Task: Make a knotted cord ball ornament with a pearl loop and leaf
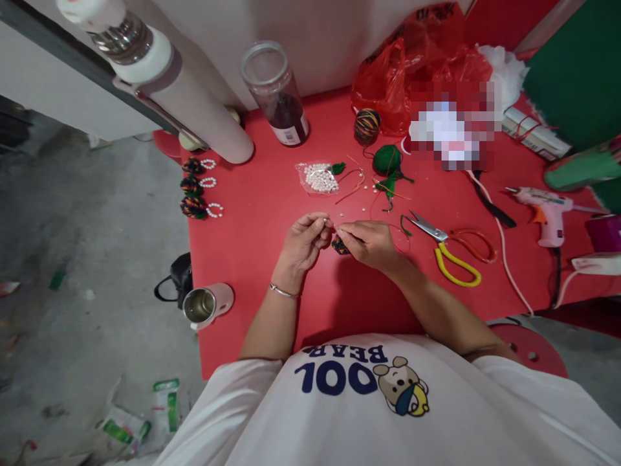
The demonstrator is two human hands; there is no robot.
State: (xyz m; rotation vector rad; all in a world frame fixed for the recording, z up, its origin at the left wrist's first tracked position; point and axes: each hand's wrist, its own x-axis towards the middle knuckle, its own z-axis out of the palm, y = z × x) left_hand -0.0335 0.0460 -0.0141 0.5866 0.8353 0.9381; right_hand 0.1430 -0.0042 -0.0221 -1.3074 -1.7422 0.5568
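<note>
Over the red table, my left hand (306,244) is closed in a pinch on a tiny white pearl bead (325,220). My right hand (371,244), also pinched, meets it fingertip to fingertip and seems to grip a fine red thread (409,241), which loops out beside it. Under the right fingers lies a dark multicoloured yarn piece (340,244), partly covered. Just beyond the hands is a clear bag of pearl beads (320,178), with a few loose beads around it. A green yarn ball (387,159) and a multicoloured yarn ball (367,125) sit farther back.
Scissors (441,241) lie open to the right, near a pink glue gun (547,210) with cords. Yarn pieces with bead loops (194,207) line the left edge. A tall flask (194,103), a jar (279,97), an open cup (206,305) and red plastic bags (388,77) stand around.
</note>
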